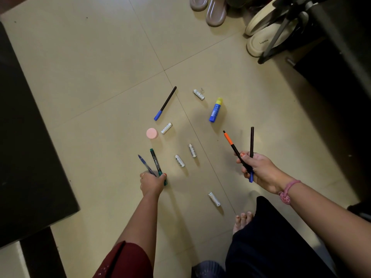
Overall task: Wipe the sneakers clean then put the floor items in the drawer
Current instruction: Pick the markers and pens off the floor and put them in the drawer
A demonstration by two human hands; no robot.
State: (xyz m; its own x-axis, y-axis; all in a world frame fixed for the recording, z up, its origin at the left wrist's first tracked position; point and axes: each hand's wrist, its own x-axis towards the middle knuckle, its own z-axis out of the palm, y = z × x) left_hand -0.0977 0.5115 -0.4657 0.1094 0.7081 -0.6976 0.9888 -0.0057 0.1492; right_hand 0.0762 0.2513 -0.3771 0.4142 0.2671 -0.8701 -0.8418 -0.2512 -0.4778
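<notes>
Head view, looking down at a cream tiled floor [100,63] with dark grout lines crossing near the centre of the frame.

Writing: the insole of the cream sandal [267,42] at upper right bears a word that seems to read "Layasa". The print on the batteries is too small to read.

Your left hand [151,182], lower centre-left, is clenched around a green marker [156,163] and a blue pen [146,165], both pointing up-frame. Your right hand [259,169], right of centre, is closed on an orange-tipped pen [233,146] and a dark pen [251,141], fanned apart above the fist; a blue cap shows below the palm. A pink cord bracelet [288,190] circles that wrist.

Floor items lying loose: a black pen with blue cap [165,103] above centre; a blue glue stick with yellow cap [215,110] to its right; a pink round lid [152,133] just above your left hand. Five white batteries: one [198,94] at upper centre, one [166,128] beside the pink lid, two [192,150] [179,160] between your hands, one [214,199] at lower centre near your bare toes [243,218].

Surroundings: pale slippers [208,9] at top centre; a grey metal stand leg [279,35] crosses the cream sandals. Dark furniture [30,137] fills the left edge, and a dark mass fills the upper right. No drawer can be made out.
</notes>
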